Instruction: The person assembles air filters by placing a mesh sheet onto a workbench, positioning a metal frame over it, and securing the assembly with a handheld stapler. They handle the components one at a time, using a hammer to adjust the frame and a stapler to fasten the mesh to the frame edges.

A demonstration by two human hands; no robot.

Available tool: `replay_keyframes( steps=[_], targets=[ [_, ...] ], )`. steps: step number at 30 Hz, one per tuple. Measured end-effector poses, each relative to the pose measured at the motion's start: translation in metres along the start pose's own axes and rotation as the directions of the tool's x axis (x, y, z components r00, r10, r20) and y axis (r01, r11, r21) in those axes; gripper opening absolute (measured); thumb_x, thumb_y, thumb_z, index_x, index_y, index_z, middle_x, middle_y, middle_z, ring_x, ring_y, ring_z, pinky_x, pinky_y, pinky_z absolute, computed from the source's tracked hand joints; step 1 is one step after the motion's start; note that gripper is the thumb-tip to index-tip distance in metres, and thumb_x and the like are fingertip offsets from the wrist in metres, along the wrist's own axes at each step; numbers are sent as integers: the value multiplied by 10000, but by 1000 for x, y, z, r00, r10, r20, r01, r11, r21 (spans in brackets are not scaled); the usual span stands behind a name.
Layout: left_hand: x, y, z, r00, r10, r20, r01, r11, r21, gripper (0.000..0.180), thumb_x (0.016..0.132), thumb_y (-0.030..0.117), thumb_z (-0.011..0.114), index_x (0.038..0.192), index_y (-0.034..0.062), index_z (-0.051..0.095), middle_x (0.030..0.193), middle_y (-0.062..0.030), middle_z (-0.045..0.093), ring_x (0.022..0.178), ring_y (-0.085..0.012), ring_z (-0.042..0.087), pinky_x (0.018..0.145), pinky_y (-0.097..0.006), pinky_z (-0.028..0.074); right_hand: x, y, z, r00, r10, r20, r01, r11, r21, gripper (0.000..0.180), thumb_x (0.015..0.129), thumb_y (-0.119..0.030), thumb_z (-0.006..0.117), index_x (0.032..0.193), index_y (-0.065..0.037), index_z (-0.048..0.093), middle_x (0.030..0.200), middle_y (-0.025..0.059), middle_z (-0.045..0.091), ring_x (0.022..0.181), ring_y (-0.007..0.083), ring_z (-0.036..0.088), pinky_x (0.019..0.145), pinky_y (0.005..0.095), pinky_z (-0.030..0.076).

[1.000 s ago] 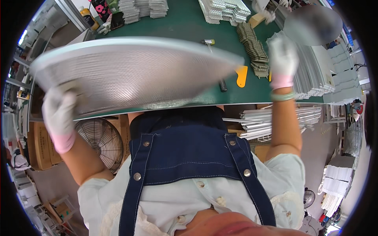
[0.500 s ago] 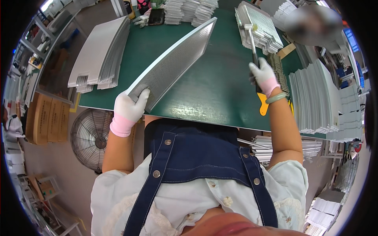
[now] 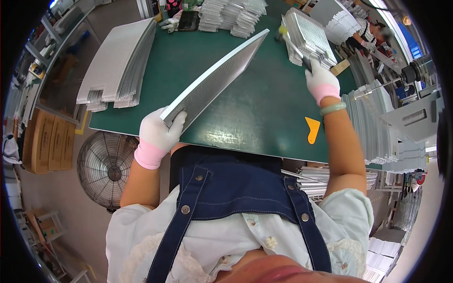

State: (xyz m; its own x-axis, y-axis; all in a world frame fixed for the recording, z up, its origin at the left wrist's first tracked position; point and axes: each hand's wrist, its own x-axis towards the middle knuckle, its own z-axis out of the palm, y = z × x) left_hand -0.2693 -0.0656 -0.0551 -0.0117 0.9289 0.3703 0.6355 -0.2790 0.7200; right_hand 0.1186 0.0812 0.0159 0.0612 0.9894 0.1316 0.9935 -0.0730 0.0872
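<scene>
My gloved left hand [image 3: 160,128] grips the near end of a flat silver panel [image 3: 226,78] with a white edge. The panel is tilted on its long edge and slants away to the far right over the green table. In my gloved right hand [image 3: 322,79] is the dark grip of a small mallet [image 3: 294,49], its yellow-ended head beside a stack of silver bubble-textured sheets [image 3: 309,35]. Closer to me, a yellow scraper [image 3: 312,130] lies flat on the table, touched by neither hand.
The green table [image 3: 245,118] carries a stack of pale panels [image 3: 118,61] at left and folded silver sheets [image 3: 231,16] at the far side. Upright panels [image 3: 370,122] line the right. A floor fan [image 3: 113,173] stands below left. Another person [image 3: 370,37] works at far right.
My right hand has moved away from me with the mallet, whose head has swung left. The scraper now lies uncovered. The panel in my left hand has shifted slightly.
</scene>
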Motion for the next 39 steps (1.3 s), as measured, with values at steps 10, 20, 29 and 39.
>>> replay_keyframes(
  steps=[10,20,29,39],
  targets=[
    [-26,9,125,576,503,645,-638,769,-30,684,707,297,764,1319,98,532,1305,-175,521,1249,-391,462,1069,-525,350,-45,22,106,968,79,236,-121,978,171,364,926,-304,586,1181,-47,552,955,233,677,937,412,650,815,489,495],
    [-36,-7,145,582,469,665,-668,742,61,738,723,416,773,1375,188,512,1409,-165,460,1351,-409,367,1135,-546,272,-39,3,111,987,93,131,-106,990,96,313,961,-324,534,1202,-126,503,946,159,684,923,373,670,784,499,528],
    [-19,-13,81,972,-20,236,-42,966,254,735,789,327,716,1364,-53,464,1302,-291,529,1199,-443,517,1059,-482,397,-97,12,134,996,-55,65,29,937,347,312,909,-368,580,960,-63,626,946,177,635,912,377,643,787,479,525],
    [20,42,97,604,-142,784,797,96,-597,458,982,245,565,1315,-58,476,1228,-190,617,1102,-274,635,958,-420,516,-190,24,120,937,-58,344,-284,-698,657,631,992,-431,543,1421,3,382,1380,195,480,1234,290,515,1020,431,439]
  ],
)
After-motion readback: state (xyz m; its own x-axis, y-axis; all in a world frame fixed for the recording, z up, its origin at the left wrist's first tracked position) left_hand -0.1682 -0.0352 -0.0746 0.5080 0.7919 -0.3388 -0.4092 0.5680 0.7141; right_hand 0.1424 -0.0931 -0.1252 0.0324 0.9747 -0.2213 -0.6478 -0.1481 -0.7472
